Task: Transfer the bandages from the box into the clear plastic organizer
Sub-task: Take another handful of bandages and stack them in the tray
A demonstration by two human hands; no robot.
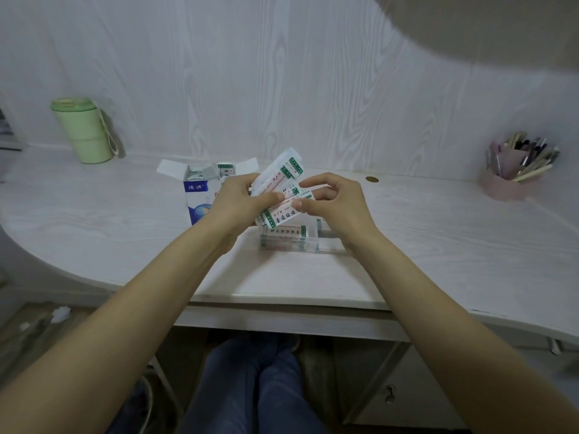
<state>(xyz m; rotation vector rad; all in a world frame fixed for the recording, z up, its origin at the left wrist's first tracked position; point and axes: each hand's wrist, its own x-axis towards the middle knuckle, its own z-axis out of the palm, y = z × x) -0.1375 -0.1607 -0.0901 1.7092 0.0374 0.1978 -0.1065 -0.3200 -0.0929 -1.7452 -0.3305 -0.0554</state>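
From the head view, the left hand pinches a fan of bandages by their left ends. The right hand pinches the right end of the nearest strip in the fan, with its other fingers curled loosely above.

The strips are long and thin. They slant from near-left up to far-right, held in the air between both hands.

The clear plastic organizer sits on the desk, right under the hands and a bit nearer. It lies longways, left to right, with some bandages already inside. So the strip likely needs to turn flat and go straight down. The right hand is closer to it.

The box stands open just left of the hands, with more bandages showing inside.
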